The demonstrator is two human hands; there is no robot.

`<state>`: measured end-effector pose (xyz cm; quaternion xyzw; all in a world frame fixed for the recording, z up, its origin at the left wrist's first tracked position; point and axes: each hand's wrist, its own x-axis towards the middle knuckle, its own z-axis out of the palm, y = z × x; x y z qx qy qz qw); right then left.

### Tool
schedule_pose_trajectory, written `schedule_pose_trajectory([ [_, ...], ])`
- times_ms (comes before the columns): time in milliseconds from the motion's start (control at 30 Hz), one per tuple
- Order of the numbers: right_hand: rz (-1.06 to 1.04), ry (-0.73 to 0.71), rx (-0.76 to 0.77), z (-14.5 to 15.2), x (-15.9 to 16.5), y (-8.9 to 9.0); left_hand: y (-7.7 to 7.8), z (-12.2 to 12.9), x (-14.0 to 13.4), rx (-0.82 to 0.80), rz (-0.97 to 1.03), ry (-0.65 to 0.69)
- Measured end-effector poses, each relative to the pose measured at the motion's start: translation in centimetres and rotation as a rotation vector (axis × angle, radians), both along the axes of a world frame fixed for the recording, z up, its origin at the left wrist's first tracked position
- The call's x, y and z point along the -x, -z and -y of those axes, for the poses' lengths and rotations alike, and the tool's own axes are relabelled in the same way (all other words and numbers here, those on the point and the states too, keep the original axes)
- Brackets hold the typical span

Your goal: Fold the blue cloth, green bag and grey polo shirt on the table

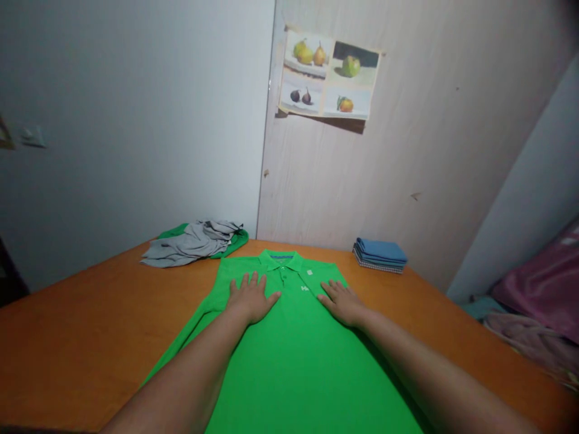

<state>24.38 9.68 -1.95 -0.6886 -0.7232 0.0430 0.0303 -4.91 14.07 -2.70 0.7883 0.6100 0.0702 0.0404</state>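
Note:
A bright green polo shirt [298, 355] lies spread front side up on the table, its collar at the far end and its lower part running out of view toward me. Small white marks show on its chest. My left hand [252, 299] rests flat on the left chest, fingers spread. On the other side, my right hand [342, 302] lies flat near the shirt's right edge, fingers stretched out. Neither hand grips the fabric. A long sleeve extends along the shirt's left side, partly hidden by my left forearm.
The orange table [81, 319] meets the wall at the back. Crumpled grey and green clothes [194, 244] lie at the far left. A stack of folded blue cloths [380, 254] sits at the far right. Pink fabric [543, 289] lies beyond the table's right edge.

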Motion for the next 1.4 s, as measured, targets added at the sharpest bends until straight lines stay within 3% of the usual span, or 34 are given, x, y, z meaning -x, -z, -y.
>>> schedule_pose_trajectory([
  [100,-0.023,0.047,0.074,-0.5,-0.2,1.1,0.0,-0.4,-0.1,-0.002,-0.008,0.010],
  [300,-0.038,0.084,0.068,-1.8,-1.7,1.3,-0.3,-2.1,-0.9,0.027,-0.025,0.034],
  [833,-0.016,0.088,0.010,-8.5,-6.3,1.6,0.1,-10.3,-5.2,0.037,-0.080,0.063],
  [1100,-0.005,0.085,0.008,-8.5,-6.2,1.6,0.2,-10.2,-5.0,0.024,-0.086,0.073],
  [1400,-0.018,0.118,-0.029,-4.8,-6.4,0.0,-1.8,-7.7,-5.6,-0.034,-0.172,0.076],
])
